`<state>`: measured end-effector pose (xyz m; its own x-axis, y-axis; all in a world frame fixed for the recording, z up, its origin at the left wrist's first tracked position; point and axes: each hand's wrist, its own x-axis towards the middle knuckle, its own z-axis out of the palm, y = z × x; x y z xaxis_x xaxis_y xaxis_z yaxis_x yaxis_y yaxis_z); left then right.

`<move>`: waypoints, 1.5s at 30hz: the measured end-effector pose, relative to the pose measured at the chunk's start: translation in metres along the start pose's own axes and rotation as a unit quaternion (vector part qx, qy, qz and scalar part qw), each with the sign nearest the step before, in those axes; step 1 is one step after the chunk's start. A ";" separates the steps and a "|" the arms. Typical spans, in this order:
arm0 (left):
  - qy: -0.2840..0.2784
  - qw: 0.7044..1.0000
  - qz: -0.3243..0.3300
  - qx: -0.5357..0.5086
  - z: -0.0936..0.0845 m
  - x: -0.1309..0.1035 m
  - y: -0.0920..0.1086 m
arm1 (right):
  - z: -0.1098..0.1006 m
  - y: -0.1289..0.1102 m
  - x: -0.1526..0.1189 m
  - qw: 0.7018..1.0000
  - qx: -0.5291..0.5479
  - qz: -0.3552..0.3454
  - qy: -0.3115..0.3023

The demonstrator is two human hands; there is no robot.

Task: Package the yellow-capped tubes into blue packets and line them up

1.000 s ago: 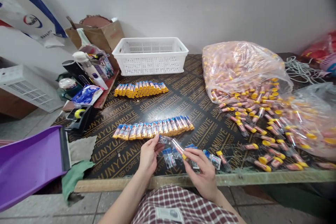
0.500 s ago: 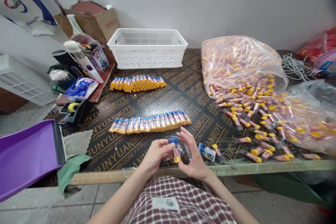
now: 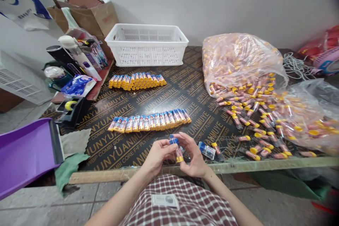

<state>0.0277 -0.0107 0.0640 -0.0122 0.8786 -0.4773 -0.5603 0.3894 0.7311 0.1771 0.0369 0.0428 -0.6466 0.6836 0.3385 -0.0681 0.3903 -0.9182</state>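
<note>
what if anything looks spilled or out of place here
The plastic bag gapes open, with yellow-capped tubes spilled from its mouth across the table, perhaps on purpose; it looks odd against the neat rows.

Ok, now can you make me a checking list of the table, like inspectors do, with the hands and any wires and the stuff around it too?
Surface: dark table with gold printing; its front edge looks worn.
Job's things: back row and front row of yellow-ended tubes; loose tubes spilling from a big bag.
Clutter: tape dispenser, blue packet and bottles at the left; white basket at the back.
Hands: left hand pinches a tube; right hand curves beside it, touch unclear.
Cables: white cord tangled behind the bags, maybe just string.
Surroundings: pale wall, purple dustpan, tiled floor.
</note>
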 end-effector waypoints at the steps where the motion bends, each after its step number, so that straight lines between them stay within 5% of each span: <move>1: 0.002 1.000 0.000 0.000 0.001 0.000 0.000 | 0.001 0.000 -0.001 1.000 0.000 0.001 0.001; 6: 0.004 1.000 0.007 0.021 -0.003 0.003 0.001 | -0.005 0.002 0.003 0.999 -0.032 -0.005 -0.004; 9: 0.071 0.982 0.058 0.163 -0.019 0.013 -0.003 | -0.031 0.015 0.021 0.994 -0.103 -0.022 0.029; 14: 0.187 0.784 0.162 0.569 -0.051 0.031 -0.016 | -0.088 0.055 0.070 0.977 -0.204 -0.005 0.054; 18: 0.174 0.728 0.150 0.646 -0.055 0.035 -0.022 | -0.105 0.078 0.097 0.976 -0.219 0.001 0.004; 24: 0.174 0.740 0.143 0.633 -0.055 0.037 -0.021 | -0.097 0.087 0.105 0.972 -0.229 -0.004 -0.054; 29: 0.147 0.778 0.192 0.580 -0.063 0.034 -0.024 | -0.104 0.083 0.099 0.956 -0.286 0.032 -0.052; 32: 0.133 0.806 0.202 0.541 -0.067 0.032 -0.027 | -0.138 0.088 0.096 0.925 -0.363 0.108 0.038; 37: 0.159 0.829 0.207 0.495 -0.073 0.034 -0.029 | -0.225 0.103 0.083 0.804 -0.483 0.272 0.214; 41: 0.173 0.837 0.185 0.484 -0.078 0.038 -0.030 | -0.270 0.113 0.081 0.744 -0.523 0.349 0.224; 45: 0.176 0.847 0.170 0.471 -0.082 0.042 -0.033 | -0.281 0.124 0.092 0.710 -0.531 0.409 0.215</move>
<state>-0.0219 -0.0089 -0.0201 -0.3787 0.9123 -0.1561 0.4334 0.3238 0.8411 0.3226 0.3220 0.0178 0.1680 0.9855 0.0229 0.9558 -0.1571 -0.2485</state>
